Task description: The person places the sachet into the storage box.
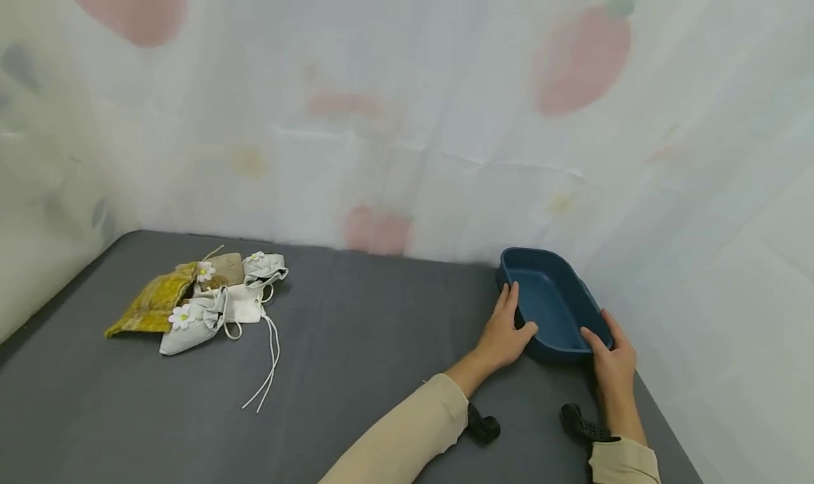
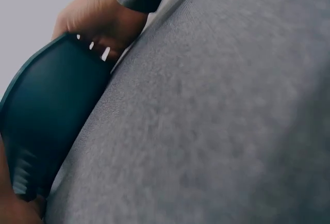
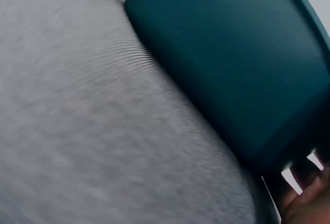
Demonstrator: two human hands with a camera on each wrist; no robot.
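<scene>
A dark blue rectangular plastic bin (image 1: 550, 300) with rounded corners sits at the far right of the table, its inside bare. My left hand (image 1: 505, 339) grips its left wall, thumb over the rim and fingers along the outside. At the near right corner my right hand (image 1: 615, 364) holds the wall, with its thumb on the rim. In the left wrist view the bin's outer wall (image 2: 56, 95) spans between both hands, its base close to the grey cloth. The right wrist view shows the same wall (image 3: 227, 64) large, with right-hand fingers (image 3: 307, 195) at the lower corner.
On the left of the grey table (image 1: 369, 343) lies a cluster of small drawstring pouches: a mustard one (image 1: 155, 302), grey ones (image 1: 193, 327) with white flowers, a tan one (image 1: 227, 268) and a white one (image 1: 244, 304) with trailing cords. A pale printed curtain (image 1: 445, 116) hangs behind.
</scene>
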